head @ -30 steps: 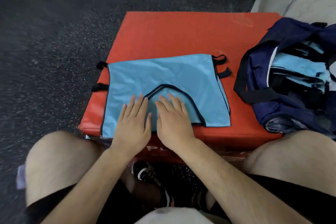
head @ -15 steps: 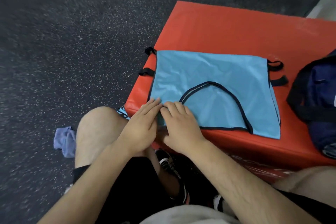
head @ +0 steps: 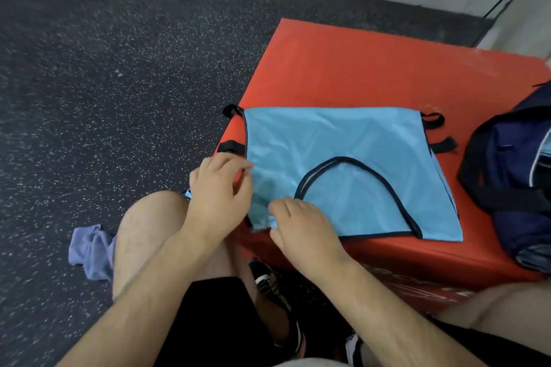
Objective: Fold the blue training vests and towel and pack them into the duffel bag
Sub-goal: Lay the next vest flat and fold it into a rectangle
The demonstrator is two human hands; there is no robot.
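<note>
1. the left hand [head: 219,188] is curled, its fingertips at the side edge of a light blue nylon training vest with dark trim [head: 343,140]; i cannot tell whether it grips the cloth.
2. the right hand [head: 301,226], just beside the left, has its fingers curled over the vest's near corner and pinches it there.
3. the vest lies flat beyond both hands on a red padded vinyl box [head: 357,68], with black strap loops [head: 228,146] just past the left fingertips.
4. a navy fabric duffel bag [head: 512,176] sits on the box well out past the right hand, open, with blue cloth inside.
5. a crumpled lilac-blue cloth [head: 89,250] lies on the speckled dark rubber floor [head: 119,68], outside the left forearm.
</note>
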